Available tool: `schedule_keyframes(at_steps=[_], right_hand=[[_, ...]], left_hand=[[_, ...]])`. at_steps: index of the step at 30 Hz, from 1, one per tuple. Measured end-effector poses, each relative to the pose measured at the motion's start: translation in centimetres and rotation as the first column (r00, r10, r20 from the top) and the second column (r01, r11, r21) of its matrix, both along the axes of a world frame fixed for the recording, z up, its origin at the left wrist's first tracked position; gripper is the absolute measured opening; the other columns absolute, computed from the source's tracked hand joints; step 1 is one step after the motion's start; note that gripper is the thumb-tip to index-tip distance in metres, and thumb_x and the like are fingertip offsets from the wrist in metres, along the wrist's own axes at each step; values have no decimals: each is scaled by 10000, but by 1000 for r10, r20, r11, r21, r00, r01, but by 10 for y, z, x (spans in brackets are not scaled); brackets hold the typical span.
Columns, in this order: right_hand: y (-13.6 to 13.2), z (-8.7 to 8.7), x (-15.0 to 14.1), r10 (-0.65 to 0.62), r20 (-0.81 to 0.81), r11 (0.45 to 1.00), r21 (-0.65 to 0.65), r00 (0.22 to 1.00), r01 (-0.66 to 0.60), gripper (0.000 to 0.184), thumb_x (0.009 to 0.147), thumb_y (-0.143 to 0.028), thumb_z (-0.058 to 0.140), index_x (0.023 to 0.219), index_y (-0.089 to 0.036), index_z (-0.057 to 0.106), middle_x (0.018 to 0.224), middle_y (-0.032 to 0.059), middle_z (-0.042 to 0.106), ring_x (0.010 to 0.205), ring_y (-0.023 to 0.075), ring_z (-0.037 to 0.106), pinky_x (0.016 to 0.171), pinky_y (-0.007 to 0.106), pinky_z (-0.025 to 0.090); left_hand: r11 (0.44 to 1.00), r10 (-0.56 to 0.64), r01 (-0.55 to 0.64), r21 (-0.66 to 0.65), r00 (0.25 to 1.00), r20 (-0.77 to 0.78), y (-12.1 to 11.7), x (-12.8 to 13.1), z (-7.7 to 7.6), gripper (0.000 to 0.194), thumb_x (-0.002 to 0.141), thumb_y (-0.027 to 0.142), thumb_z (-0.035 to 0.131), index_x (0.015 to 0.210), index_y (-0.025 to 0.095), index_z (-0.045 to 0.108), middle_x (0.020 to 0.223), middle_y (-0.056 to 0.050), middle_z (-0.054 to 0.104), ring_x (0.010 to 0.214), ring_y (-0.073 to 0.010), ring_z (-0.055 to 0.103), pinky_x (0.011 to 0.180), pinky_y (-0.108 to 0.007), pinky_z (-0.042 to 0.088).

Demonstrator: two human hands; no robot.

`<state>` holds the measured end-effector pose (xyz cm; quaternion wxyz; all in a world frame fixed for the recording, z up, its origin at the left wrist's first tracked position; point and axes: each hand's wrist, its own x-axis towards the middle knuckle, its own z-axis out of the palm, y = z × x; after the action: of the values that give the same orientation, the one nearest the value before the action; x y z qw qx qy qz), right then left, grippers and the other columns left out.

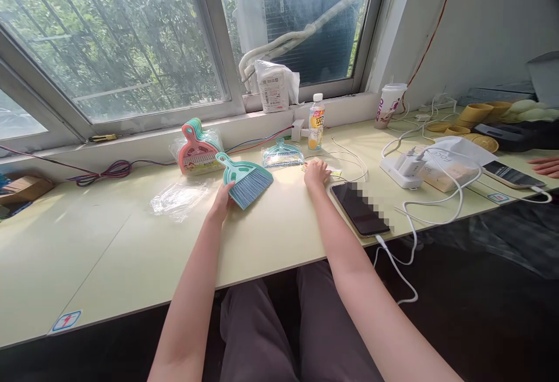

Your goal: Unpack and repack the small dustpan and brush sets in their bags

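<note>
My left hand point(222, 198) is closed on the edge of a teal dustpan-and-brush set point(248, 183), tilted just above the table with its blue bristles facing me. My right hand point(317, 173) rests on the table with its fingers curled over small printed cards point(335, 173). Yellow and red bits of card show at its fingertips and beside it; how many it grips is hidden. Between the hands, farther back, lies another teal dustpan set point(283, 155) in clear wrapping. Behind my left hand stands a row of dustpan sets point(196, 152), pink in front, teal behind.
Crumpled clear plastic bags point(180, 198) lie left of my left hand. Right of my right hand are a phone point(360, 210), a power strip point(400, 172) and looping white cables. A drink bottle point(316, 123) and a cup point(390, 107) stand behind. Another person's hand point(545, 166) shows far right.
</note>
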<state>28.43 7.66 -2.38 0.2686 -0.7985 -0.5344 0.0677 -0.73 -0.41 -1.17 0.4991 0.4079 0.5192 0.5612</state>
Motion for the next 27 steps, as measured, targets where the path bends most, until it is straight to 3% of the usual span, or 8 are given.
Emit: schedule_keyframes(at_steps=[6, 13, 18, 20, 23, 27], right_hand=[[2, 1, 16, -55, -8, 997, -53, 998, 54, 291, 888, -163, 515, 1144, -134, 651, 1266, 200, 563, 1253, 318, 447, 1067, 487, 280], [0, 1, 18, -19, -49, 1000, -3, 999, 19, 367, 863, -33, 409, 1097, -130, 676, 1101, 191, 655, 1128, 289, 560, 854, 359, 448], [-2, 11, 15, -19, -210, 978, 199, 978, 62, 447, 915, -134, 388, 1329, -191, 544, 1217, 136, 649, 1107, 250, 604, 875, 333, 457], [-6, 21, 4, 46, -239, 948, 316, 970, 33, 465, 952, -213, 351, 1398, -155, 469, 1312, 146, 600, 1169, 236, 582, 915, 327, 454], [-19, 36, -28, 236, -213, 877, 467, 948, -113, 493, 983, -305, 322, 1437, -141, 422, 1395, 137, 539, 1248, 219, 538, 967, 317, 439], [-47, 38, -87, 604, -136, 702, 557, 785, -444, 475, 966, -365, 432, 1422, -238, 464, 1405, 62, 544, 1292, 215, 510, 1049, 325, 401]], left_hand=[[1000, 16, -16, -25, 1000, -22, 0, 0, 2, 315, 817, 339, 584, 1125, 276, 577, 1033, -44, 646, 890, -176, 638, 676, -256, 507], [1000, 6, -7, -13, 999, -40, 0, 0, 2, 317, 811, 344, 585, 1118, 270, 574, 1009, -55, 646, 905, -198, 641, 729, -294, 521], [1000, 9, -10, -28, 1000, -6, -2, 3, 5, 298, 817, 330, 585, 1107, 260, 563, 971, -50, 647, 872, -197, 644, 718, -298, 532], [999, 0, 0, -32, 1000, 7, -3, 3, 5, 303, 816, 341, 601, 1105, 258, 560, 949, -46, 649, 853, -197, 648, 703, -296, 537], [999, -15, 17, -42, 999, 29, -3, 4, 5, 313, 817, 377, 622, 1101, 257, 569, 929, -42, 655, 820, -187, 652, 665, -282, 539], [999, -38, 40, -10, 995, 97, -4, 7, 8, 339, 847, 432, 598, 1128, 243, 588, 954, -51, 680, 823, -183, 660, 639, -270, 548]])
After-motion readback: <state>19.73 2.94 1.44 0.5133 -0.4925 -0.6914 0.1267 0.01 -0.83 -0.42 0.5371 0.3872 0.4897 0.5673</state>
